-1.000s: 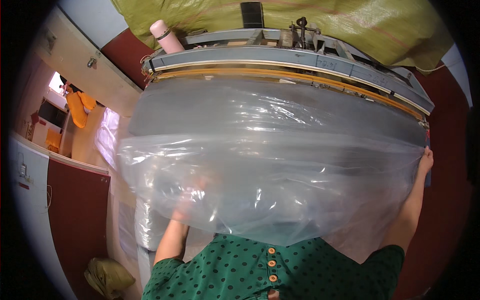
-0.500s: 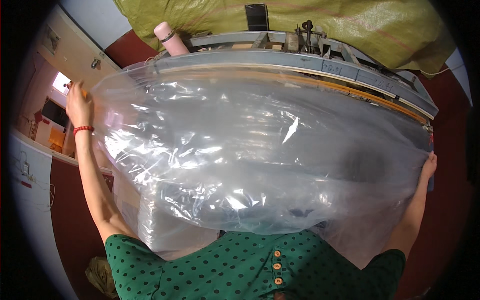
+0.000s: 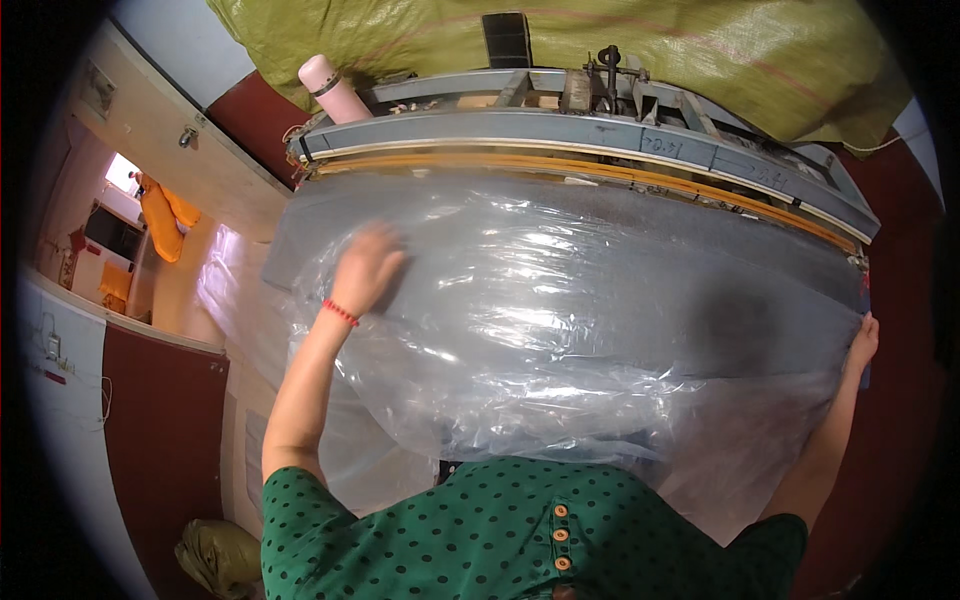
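Note:
A wide sheet of clear plastic film [image 3: 540,310] lies wrinkled and shiny over a grey worktop [image 3: 310,215] and hangs down toward my body. My left hand [image 3: 368,268], a red bead bracelet at its wrist, is over the left part of the film. Its fingers are somewhat blurred but look stretched out, with nothing visible in them. At the far right end of the worktop, my right hand [image 3: 864,340] is closed on the film's edge.
Behind the film runs a long grey metal bar [image 3: 480,128] with an orange strip [image 3: 500,163] along it. A pink bottle [image 3: 335,90] stands behind its left end. Yellow-green woven sheeting [image 3: 400,40] covers the back. A doorway with a door [image 3: 190,130] is at left.
My left hand has swung from the far left inward onto the film. The film's raised left part has sunk down, baring the worktop's left corner. My right hand stays nearly in place.

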Motion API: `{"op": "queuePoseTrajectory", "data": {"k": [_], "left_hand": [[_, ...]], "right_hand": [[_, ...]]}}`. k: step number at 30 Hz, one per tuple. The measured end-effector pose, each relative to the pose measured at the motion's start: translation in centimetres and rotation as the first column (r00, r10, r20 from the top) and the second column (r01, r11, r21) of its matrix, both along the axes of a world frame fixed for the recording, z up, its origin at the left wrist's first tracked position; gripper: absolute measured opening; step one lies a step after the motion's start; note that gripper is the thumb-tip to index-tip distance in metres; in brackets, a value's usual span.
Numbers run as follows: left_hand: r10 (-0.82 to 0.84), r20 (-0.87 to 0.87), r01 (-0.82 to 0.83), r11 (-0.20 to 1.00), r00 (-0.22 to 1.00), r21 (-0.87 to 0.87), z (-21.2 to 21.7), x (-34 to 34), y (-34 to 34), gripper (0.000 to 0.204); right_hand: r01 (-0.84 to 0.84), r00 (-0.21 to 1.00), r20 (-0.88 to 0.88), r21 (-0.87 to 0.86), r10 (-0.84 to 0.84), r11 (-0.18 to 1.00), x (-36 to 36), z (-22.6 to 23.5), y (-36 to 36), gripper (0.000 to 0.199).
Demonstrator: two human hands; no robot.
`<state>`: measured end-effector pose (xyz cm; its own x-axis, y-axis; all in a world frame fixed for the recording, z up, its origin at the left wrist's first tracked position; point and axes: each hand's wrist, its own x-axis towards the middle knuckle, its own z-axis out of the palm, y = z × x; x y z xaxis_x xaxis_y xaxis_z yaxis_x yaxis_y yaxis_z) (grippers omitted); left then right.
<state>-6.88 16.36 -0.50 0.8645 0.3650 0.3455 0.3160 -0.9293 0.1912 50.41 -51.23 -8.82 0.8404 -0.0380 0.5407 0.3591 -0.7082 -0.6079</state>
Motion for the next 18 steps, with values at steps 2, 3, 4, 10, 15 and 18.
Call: {"op": "queuePoseTrajectory", "data": {"k": [2,3,4,10,15,18], "left_hand": [[-0.077,-0.052,0.077,0.997,0.996,0.009,-1.7,2.1,1.1,0.034],[-0.081,-0.049,0.082,0.997,0.995,0.009,-2.4,3.3,1.5,0.034],[-0.064,-0.022,0.065,0.997,0.998,0.049,-3.1,4.3,1.8,0.036],[-0.014,0.108,0.016,1.000,0.994,-0.022,-3.9,7.2,4.5,0.031],[0.246,0.247,-0.233,0.969,0.937,-0.083,-3.4,9.0,4.9,0.018],[0.300,0.224,-0.318,0.947,0.927,0.046,-2.9,9.4,4.7,0.015]], "right_hand": [[-0.043,0.999,-0.021,0.034,0.043,0.999,0.0,-0.1,0.2,0.037],[-0.023,1.000,0.007,0.048,0.023,0.999,-0.1,0.0,0.1,0.036],[-0.003,0.999,0.036,0.062,0.001,0.998,-0.3,0.1,-0.1,0.035],[-0.062,0.950,-0.231,0.515,0.208,0.855,-4.6,3.5,0.1,0.028],[0.001,0.960,-0.222,0.611,0.170,0.792,-7.7,5.5,-0.7,0.026],[0.003,0.963,-0.215,0.612,0.162,0.791,-7.4,5.9,-2.1,0.025]]}}
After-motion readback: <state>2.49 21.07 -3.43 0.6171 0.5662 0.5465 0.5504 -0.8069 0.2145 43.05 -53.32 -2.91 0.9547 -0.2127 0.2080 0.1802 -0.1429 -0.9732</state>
